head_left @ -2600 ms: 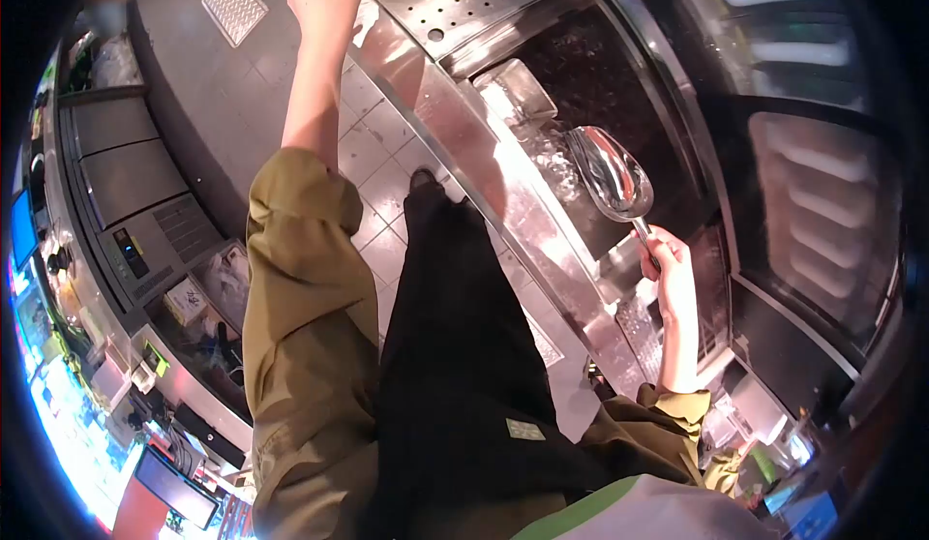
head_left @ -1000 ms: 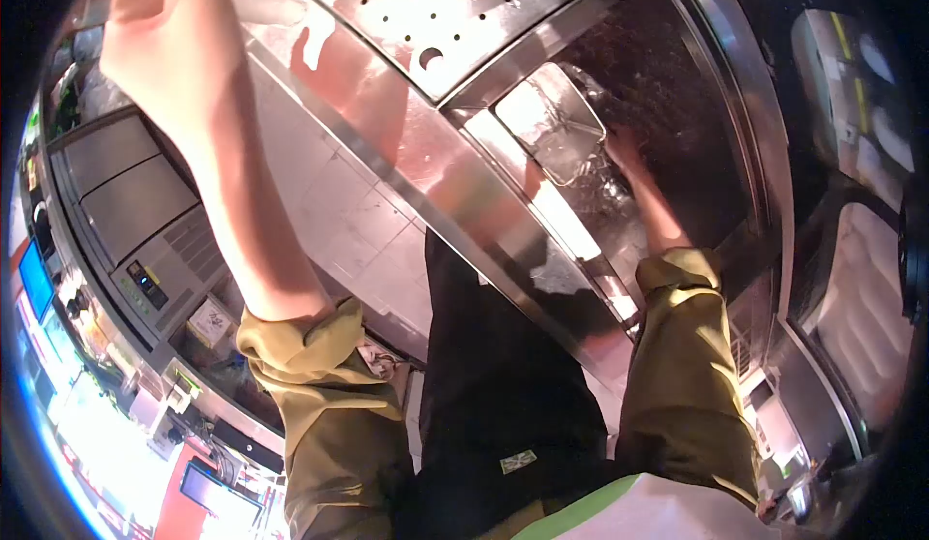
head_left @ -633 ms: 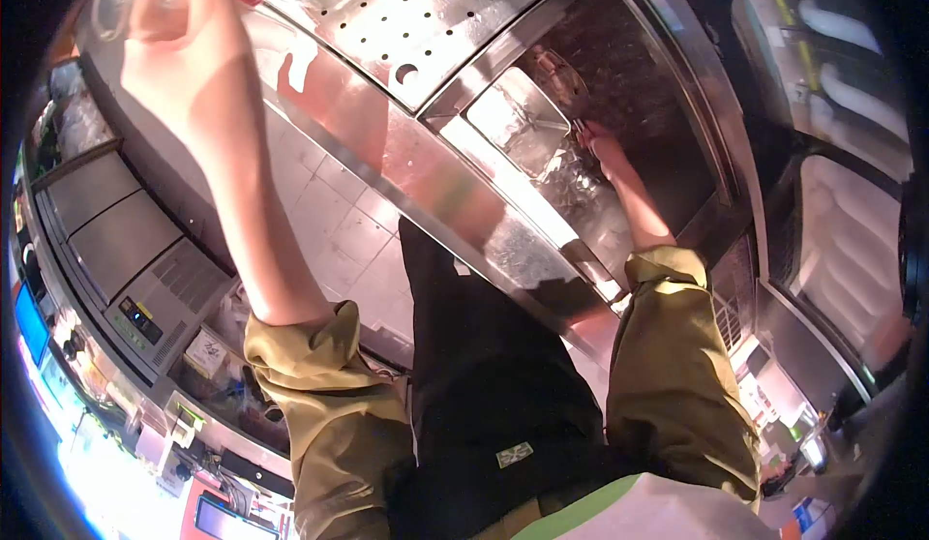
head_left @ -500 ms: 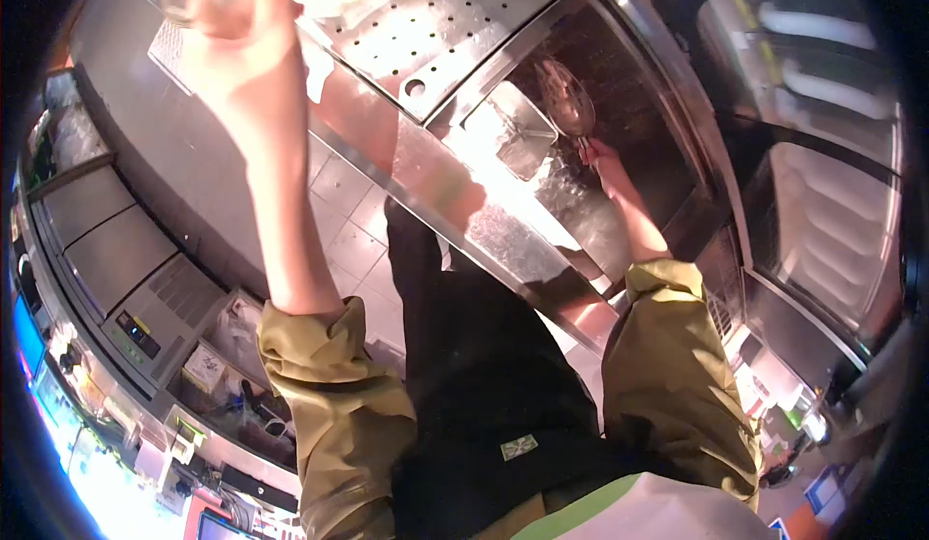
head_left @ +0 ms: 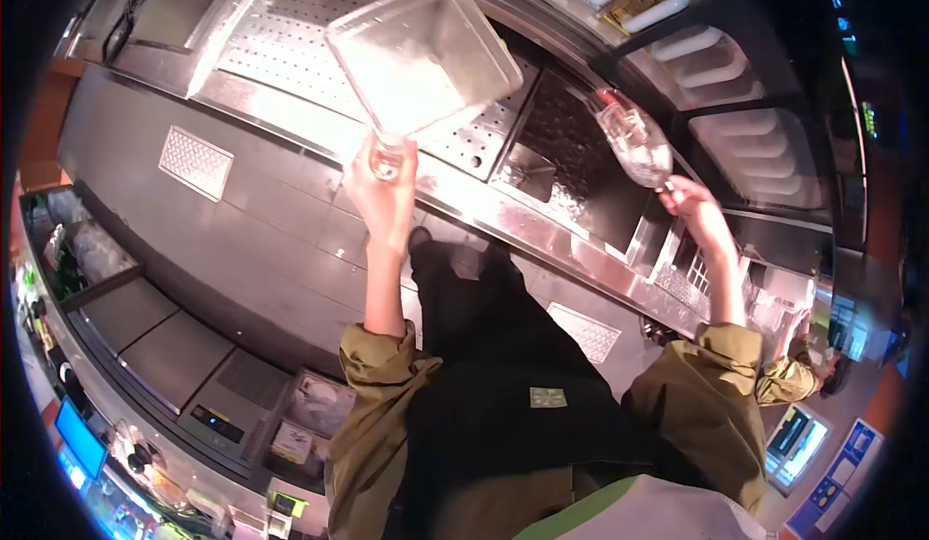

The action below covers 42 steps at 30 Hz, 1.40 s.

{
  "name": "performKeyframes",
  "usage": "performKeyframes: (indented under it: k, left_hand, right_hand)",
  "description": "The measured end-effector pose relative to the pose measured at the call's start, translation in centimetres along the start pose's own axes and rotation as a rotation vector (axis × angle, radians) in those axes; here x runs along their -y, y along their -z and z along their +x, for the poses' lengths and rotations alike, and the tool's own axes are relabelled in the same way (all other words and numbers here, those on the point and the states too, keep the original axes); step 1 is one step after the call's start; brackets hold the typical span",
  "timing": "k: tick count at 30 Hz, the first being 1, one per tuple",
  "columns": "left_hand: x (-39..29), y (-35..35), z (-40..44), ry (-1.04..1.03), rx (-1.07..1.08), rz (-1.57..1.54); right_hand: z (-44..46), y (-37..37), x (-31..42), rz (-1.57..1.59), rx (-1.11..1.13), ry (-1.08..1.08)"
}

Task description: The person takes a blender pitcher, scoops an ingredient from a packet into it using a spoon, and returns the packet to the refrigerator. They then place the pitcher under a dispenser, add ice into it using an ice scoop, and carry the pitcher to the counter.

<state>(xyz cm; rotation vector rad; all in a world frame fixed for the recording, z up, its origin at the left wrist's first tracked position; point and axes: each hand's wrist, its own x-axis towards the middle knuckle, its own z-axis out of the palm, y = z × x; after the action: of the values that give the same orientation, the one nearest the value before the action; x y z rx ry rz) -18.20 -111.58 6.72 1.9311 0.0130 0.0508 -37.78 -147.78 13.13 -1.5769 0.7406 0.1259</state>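
Observation:
My left hand is wrapped round the handle of a large clear square container, which is tilted over the perforated metal counter. On the right, my right hand grips the handle of a metal scoop. The scoop is raised above the dark open well and holds clear, shiny pieces, probably ice. A small metal pan sits at the well's near left corner, beside more glinting clear pieces.
The steel counter's front edge runs diagonally before me. Behind the well stands a unit with ribbed panels. A low row of grey appliances is at the left. Another person's sleeve shows at the right edge. A drain grate lies in the floor.
The scoop has risen out of the well with clear pieces in it. My left hand's container has come fully into view over the counter, and the camera view has turned and widened.

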Motion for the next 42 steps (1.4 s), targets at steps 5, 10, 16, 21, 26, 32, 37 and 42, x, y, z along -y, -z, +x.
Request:
performKeyframes:
  k: [5, 10, 16, 21, 26, 32, 37, 42]
  left_hand:
    - [2.0, 1.7, -0.1, -0.095, 0.085, 0.024]
    - [-0.6, 1.7, -0.5, -0.013, 0.064, -0.187]
    - [1.7, 4.0, 6.0, -0.041, 0.537, -0.156]
    - [1.7, 1.6, 4.5, -0.165, 0.292, -0.128]
    - [-0.4, 0.9, 3.3, -0.183, 0.278, -0.122]
    - [1.0, 1.0, 4.6, -0.095, 0.311, -0.142]
    - [1.0, -0.3, 3.0, -0.121, 0.150, -0.216]
    - [0.4, -0.3, 2.5, 0.028, 0.128, -0.236]
  right_hand:
    - [-2.1, -6.9, 14.2, -0.435, 0.210, 0.157]
    - [-1.6, -14.4, 20.7, -0.844, 0.259, 0.360]
    - [-4.7, -11.1, 17.5, -0.566, -0.013, 0.204]
    - [-7.0, -7.3, 9.0, -0.250, -0.213, -0.005]
    - [-3.9, -6.8, 0.2, -0.467, -0.335, -0.099]
    - [4.1, -7.7, -7.2, -0.698, -0.036, -0.067]
    - [12.4, -10.1, -14.1, -0.767, 0.074, -0.060]
    - [14.3, -9.3, -14.1, -0.967, -0.166, -0.064]
